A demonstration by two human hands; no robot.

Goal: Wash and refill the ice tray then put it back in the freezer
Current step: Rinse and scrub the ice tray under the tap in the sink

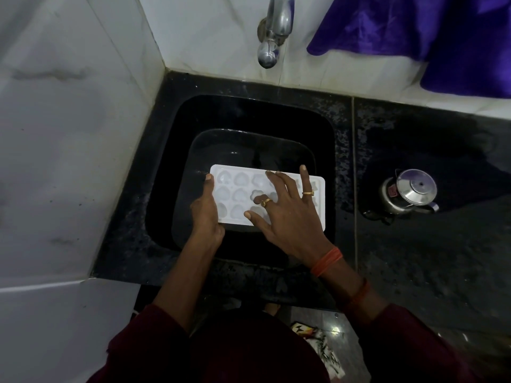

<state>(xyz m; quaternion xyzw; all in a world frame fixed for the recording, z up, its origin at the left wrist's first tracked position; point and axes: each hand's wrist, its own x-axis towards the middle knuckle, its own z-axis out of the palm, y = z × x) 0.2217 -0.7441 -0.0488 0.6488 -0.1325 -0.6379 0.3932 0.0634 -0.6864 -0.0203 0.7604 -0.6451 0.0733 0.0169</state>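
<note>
A white ice tray (pixel 237 193) with shaped cavities lies level over the black sink (pixel 323 150). My left hand (pixel 206 210) grips its left end, thumb on top of the rim. Over the tray's middle and right part, my right hand (pixel 287 214) lies with spread, straight fingers touching the cavities. It wears two rings and an orange wrist thread. A chrome tap (pixel 272 31) sticks out of the tiled wall above the sink's back edge; I see no water running.
The black stone counter (pixel 431 261) runs to the right and carries a small steel kettle (pixel 409 193). A purple cloth (pixel 431 31) hangs on the back wall at top right. White tiled walls close the left side and the back.
</note>
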